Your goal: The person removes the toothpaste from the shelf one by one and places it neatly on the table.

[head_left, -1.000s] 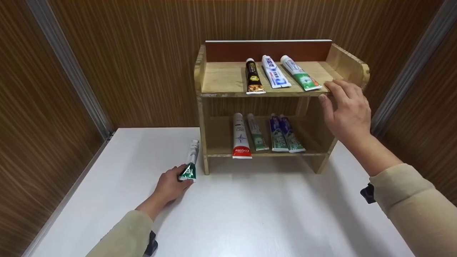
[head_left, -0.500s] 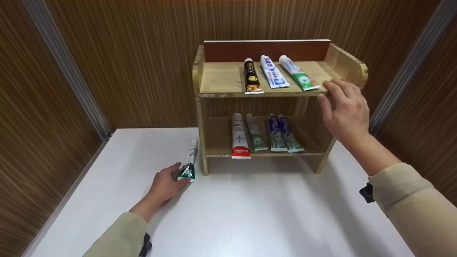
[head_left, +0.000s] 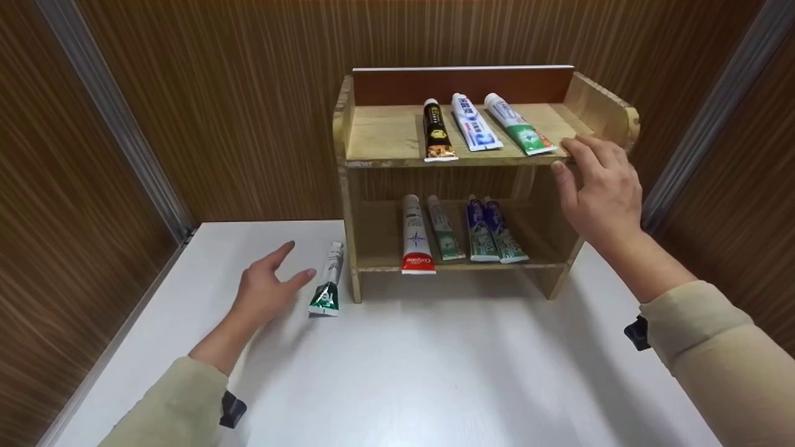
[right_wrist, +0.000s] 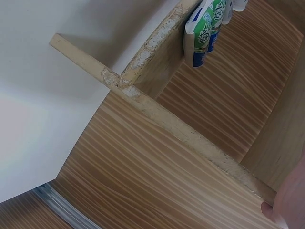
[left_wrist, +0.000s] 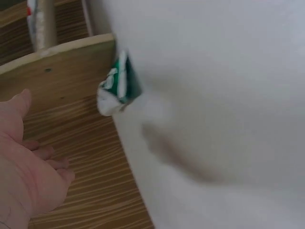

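Observation:
In the head view my left hand (head_left: 264,288) hovers over the white table, thumb and forefinger spread, holding nothing. Just right of it lies a green-and-silver toothpaste tube (head_left: 327,279), cap away from me, beside the left leg of a two-tier wooden shelf (head_left: 385,133). The left wrist view shows that tube's crimped green end (left_wrist: 116,83), apart from the hand. My right hand (head_left: 602,189) grips the shelf's upper front right corner, fingers on the top board and thumb at its front edge. Only part of this hand (right_wrist: 290,200) shows in the right wrist view.
On the upper board lie a black tube (head_left: 438,131), a white-and-blue tube (head_left: 476,124) and a white-and-green tube (head_left: 520,125). Below are a red-and-white Colgate tube (head_left: 418,236), a grey-green tube (head_left: 446,230) and two purple-green tubes (head_left: 482,230). Wood-patterned walls (head_left: 261,112) enclose the table.
My left hand has let go of the green-and-silver toothpaste tube and moved up and to the left, fingers spreading. The tube stays on the table. My right hand keeps its place on the shelf.

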### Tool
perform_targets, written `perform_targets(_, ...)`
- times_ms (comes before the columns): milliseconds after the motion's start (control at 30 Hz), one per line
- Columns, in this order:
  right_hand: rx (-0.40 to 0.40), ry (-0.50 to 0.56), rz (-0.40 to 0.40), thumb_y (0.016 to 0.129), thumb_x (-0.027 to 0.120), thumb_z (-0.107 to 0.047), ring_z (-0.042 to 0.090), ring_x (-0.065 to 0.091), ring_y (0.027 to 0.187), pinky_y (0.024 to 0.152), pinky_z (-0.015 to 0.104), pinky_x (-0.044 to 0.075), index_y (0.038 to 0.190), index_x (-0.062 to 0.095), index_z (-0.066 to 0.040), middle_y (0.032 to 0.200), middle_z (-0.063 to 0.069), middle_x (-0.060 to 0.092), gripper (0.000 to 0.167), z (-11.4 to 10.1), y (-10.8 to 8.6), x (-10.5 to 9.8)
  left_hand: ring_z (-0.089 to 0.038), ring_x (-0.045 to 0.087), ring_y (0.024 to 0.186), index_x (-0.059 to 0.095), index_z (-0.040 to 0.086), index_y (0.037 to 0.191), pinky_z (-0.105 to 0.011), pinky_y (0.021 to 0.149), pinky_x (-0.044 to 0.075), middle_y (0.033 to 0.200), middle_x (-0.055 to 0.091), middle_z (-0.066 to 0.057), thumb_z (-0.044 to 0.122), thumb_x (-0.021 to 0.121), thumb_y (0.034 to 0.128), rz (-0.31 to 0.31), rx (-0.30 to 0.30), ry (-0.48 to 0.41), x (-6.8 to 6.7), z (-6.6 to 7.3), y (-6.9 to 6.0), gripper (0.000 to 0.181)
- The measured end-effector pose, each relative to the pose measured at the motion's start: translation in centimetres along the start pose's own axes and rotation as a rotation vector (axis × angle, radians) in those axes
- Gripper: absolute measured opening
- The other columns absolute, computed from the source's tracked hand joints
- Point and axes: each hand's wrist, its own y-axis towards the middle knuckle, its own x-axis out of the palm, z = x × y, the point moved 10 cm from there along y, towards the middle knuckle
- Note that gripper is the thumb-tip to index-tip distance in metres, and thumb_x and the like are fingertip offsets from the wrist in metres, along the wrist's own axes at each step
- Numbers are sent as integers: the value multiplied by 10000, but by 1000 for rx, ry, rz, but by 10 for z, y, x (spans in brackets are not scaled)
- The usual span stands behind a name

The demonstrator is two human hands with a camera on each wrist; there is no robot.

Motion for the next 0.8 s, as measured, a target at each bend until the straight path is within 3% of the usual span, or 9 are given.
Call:
perform_targets(233, -17, -5, 6, 1071, 616, -339, 385, 540, 1361, 1059, 641, 451, 1384, 677, -82, 1418, 162, 641, 410, -2, 0, 0, -364, 282, 1581, 323, 163, 1682, -530, 1227, 330, 1725, 303, -101, 449, 712, 1019, 77, 91, -4, -44, 46, -1, 821)
perform_targets(433, -21, 1, 10, 1070, 623, -334, 381, 541, 1364, 1068, 638, 446, 1389, 682, -86, 1427, 155, 643, 408, -2, 0, -1, -348, 310, 1572, 353, 222, 1675, -520, 1185, 394, 1719, 332, -42, 470, 735, 996, 144, 169, -30, -72, 95, -8, 818)
perform_targets(633, -12, 1, 4, 1069, 625, -332, 380, 534, 1373, 1070, 642, 442, 1396, 679, -90, 1431, 151, 641, 410, 0, -1, -1, -277, 335, 1567, 409, 228, 1651, -491, 1204, 379, 1695, 379, 1, 467, 754, 982, 194, 292, -43, -83, 143, -17, 790)
perform_targets(800, -2, -8, -11, 1073, 613, -353, 377, 521, 1389, 1084, 638, 437, 1402, 670, -96, 1441, 146, 632, 421, 0, 0, 0, -221, 350, 1560, 443, 216, 1634, -459, 1221, 362, 1678, 408, 18, 463, 759, 979, 216, 366, -65, -84, 174, -21, 768)
